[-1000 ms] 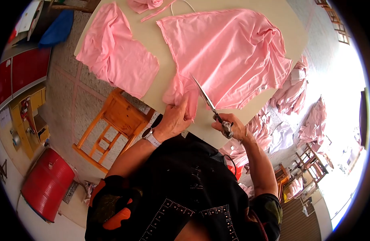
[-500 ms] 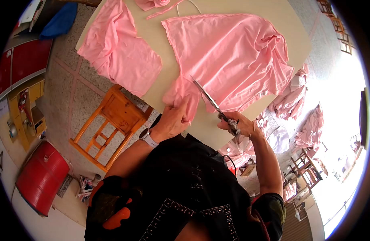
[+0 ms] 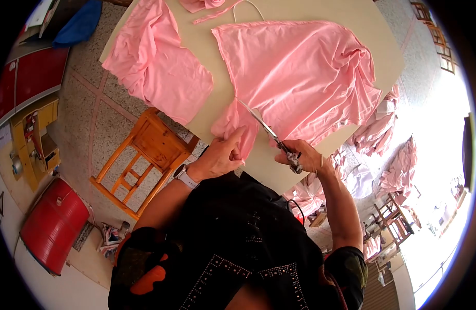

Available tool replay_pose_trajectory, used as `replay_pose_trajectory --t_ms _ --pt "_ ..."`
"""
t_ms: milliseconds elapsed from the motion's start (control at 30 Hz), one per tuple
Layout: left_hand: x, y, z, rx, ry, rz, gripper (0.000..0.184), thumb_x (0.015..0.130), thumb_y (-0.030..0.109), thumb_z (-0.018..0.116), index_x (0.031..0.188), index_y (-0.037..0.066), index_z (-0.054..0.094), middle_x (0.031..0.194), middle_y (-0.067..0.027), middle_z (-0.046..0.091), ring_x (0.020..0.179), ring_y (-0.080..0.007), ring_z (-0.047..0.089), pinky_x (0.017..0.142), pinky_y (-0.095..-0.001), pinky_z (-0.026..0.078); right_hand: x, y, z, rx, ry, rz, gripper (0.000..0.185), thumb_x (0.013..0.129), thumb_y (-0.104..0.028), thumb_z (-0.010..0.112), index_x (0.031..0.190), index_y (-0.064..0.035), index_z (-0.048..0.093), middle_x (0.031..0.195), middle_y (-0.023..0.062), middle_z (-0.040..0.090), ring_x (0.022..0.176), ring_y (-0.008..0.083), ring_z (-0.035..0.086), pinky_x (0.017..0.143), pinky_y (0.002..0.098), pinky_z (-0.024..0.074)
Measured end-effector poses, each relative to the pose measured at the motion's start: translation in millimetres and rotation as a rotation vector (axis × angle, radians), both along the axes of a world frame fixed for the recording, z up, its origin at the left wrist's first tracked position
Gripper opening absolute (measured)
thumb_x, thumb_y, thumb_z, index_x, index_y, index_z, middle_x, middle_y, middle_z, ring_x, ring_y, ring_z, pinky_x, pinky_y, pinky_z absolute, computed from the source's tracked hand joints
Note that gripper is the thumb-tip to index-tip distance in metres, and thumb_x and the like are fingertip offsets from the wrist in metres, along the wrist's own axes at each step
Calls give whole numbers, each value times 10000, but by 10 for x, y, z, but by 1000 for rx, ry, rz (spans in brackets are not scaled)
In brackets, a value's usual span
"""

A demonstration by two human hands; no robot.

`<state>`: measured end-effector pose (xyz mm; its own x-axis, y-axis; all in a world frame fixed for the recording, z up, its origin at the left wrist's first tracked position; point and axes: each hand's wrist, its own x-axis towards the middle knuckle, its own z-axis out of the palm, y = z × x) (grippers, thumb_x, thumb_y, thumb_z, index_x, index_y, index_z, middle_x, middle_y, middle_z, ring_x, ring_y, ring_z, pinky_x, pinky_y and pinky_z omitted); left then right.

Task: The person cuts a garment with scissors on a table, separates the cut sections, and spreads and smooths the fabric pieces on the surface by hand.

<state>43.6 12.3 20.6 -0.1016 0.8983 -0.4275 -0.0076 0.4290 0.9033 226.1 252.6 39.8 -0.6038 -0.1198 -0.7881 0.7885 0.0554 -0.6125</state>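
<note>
A large pink cloth [image 3: 300, 72] lies spread on the pale table [image 3: 271, 168]. My left hand [image 3: 217, 157] grips its bunched lower-left part, fingers pinched on the fabric near the table edge. My right hand [image 3: 302, 155] is closed round the handles of the scissors [image 3: 266, 127], whose handles look wrapped in grey material. The blades point up and left, over the narrow part of the cloth beside my left hand. Left of the large cloth lies a second pink piece [image 3: 168, 72].
A wooden chair [image 3: 157, 144] stands left of my body, close to the table edge. A red drum-like object [image 3: 54, 225] is at the lower left. Pink bundles [image 3: 377, 126] lie beyond the table's right side. A pink strip [image 3: 214, 14] rests at the top.
The scissors have moved slightly left and their tips now lie farther along the narrow part of the cloth. My left hand has shifted a little left, still on the fabric.
</note>
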Motion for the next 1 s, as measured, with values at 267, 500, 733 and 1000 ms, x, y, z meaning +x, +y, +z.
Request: replay_pose_trajectory --t_ms 267,500,733,1000 --pt "-46 0 -11 -34 9 -68 892 813 50 746 1540 -20 233 723 -80 623 656 -168 587 675 -301 503 -26 -247 101 -16 -57 -188 263 903 -217 718 779 -24 589 619 -68 469 564 31 440 492 251 357" --pt "-71 -51 46 -58 -109 -43 914 819 45 753 1540 -12 194 758 -97 614 709 -203 619 749 -330 510 75 -503 -11 -61 -101 -322 273 917 -202 706 744 -29 585 593 -36 504 552 46 514 482 256 406" --pt "-92 -97 39 -46 -158 -45 875 837 40 746 1528 -22 213 788 -79 634 746 -160 605 757 -310 497 11 -510 52 -86 -15 -216 277 910 -281 733 826 -55 595 653 -60 483 612 49 479 532 271 385" --pt "-181 -132 168 -145 -476 -37 832 830 95 773 1508 4 299 828 -44 642 794 -115 595 772 -270 466 -174 -844 -127 -102 4 -369 331 906 -359 708 903 -44 607 644 -23 533 568 68 514 496 259 380"
